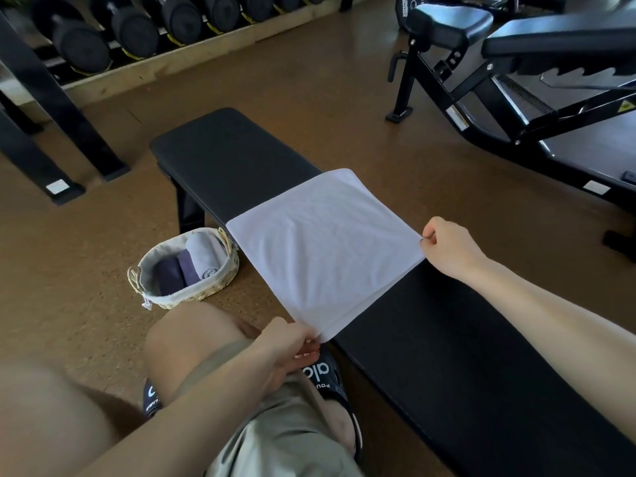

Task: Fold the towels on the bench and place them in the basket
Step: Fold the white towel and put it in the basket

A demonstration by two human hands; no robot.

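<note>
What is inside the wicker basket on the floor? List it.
The basket has a pale cloth liner and holds three rolled towels: two dark purple towels and a light grey towel. Anything beneath them, and the basket's bottom, is covered.

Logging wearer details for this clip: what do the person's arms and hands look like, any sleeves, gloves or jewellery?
Both arms are bare to the frame edge, with no sleeves in view. The left hand and right hand wear no gloves, and no rings, watch or bracelets show.

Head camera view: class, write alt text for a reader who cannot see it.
Two hands, left hand and right hand, pinch corners of a white towel spread on a black bench. A wicker basket holding rolled towels sits on the floor.
</note>
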